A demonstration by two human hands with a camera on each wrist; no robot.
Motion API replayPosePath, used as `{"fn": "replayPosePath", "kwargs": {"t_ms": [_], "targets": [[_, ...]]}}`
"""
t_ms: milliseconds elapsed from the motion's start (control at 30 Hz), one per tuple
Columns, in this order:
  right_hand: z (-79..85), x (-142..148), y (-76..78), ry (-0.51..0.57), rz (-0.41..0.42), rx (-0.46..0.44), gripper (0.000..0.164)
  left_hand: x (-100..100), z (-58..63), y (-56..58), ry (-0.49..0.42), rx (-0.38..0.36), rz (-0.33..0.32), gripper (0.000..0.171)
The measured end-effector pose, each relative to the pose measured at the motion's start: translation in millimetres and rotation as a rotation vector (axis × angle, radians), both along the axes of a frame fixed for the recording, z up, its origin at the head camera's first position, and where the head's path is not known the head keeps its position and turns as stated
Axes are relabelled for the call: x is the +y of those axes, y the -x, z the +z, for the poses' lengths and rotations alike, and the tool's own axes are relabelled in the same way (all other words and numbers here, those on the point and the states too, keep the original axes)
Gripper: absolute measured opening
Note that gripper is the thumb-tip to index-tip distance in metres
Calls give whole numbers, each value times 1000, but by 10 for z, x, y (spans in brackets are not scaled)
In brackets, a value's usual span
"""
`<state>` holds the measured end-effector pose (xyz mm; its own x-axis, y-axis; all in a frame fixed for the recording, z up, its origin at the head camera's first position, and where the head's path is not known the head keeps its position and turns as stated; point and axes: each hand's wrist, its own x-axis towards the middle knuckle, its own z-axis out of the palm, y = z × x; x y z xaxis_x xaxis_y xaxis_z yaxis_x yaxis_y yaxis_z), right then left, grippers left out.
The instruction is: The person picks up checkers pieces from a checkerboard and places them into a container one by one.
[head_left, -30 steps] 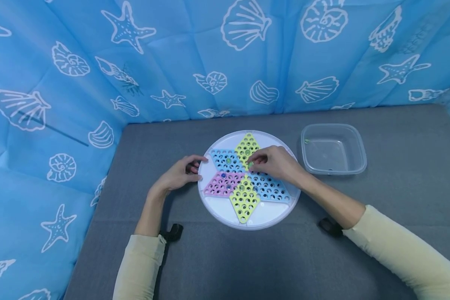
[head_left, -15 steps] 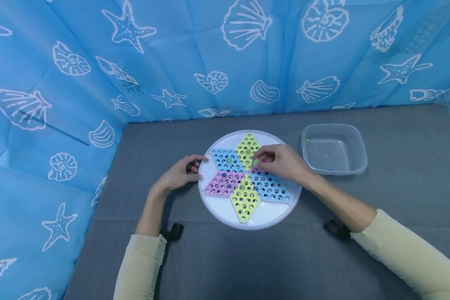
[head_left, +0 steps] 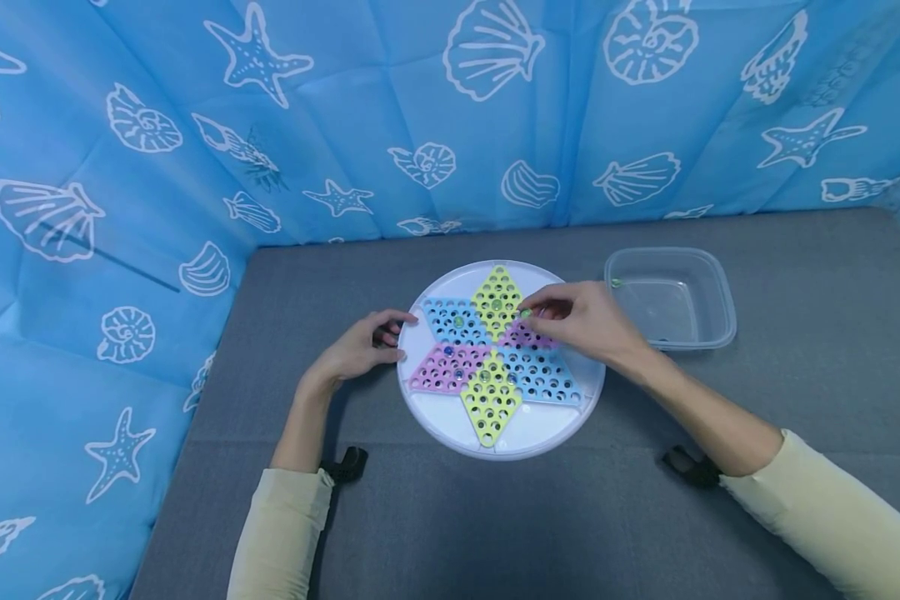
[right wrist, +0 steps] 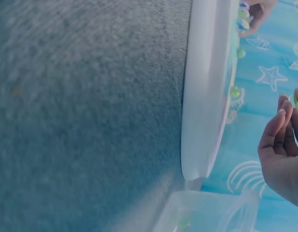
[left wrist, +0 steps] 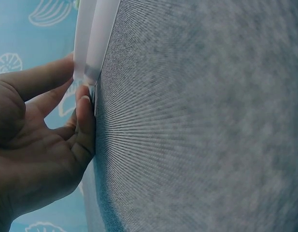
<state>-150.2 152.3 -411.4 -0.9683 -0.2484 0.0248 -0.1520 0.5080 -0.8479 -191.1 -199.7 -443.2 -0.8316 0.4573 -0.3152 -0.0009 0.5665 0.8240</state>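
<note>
A round white Chinese checkers board [head_left: 543, 425] lies on the grey table, its star of yellow, blue and pink holed points facing up. My right hand [head_left: 592, 321] pinches a green marble [head_left: 526, 313] over the upper right pink point; the right wrist view shows this marble [right wrist: 292, 100] raised off the board between fingertips and thumb. Several marbles sit in holes, among them a green marble [head_left: 459, 322] on the blue point and a dark blue marble [head_left: 448, 351] on the pink one. At the board's left rim, my left hand [head_left: 356, 346] rests with relaxed fingers and thumb touching the edge.
A clear plastic container [head_left: 729, 321] stands right of the board, with a small green marble [head_left: 616, 283] visible near its left wall. Behind the table hangs a blue curtain [head_left: 360, 108] with white shell prints. Grey cloth [head_left: 495, 525] covers the table.
My right hand has moved right and slightly up with the green marble, from the centre near the yellow point to over the upper right pink point. The left hand stays at the rim.
</note>
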Motion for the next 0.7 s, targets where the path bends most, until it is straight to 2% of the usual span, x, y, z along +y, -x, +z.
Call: {"fn": "replayPosePath", "kwargs": {"t_ms": [267,533,700], "targets": [[52,133,-24,33,-30,1,18,56,114,-24,-3,-27,-21,52],[76,296,-51,61,-100,6,21,5,-5,15,7,-16,-13,53],[97,395,-77,6,-125,-1,24,-11,-12,26,7,-13,-10,51]]}}
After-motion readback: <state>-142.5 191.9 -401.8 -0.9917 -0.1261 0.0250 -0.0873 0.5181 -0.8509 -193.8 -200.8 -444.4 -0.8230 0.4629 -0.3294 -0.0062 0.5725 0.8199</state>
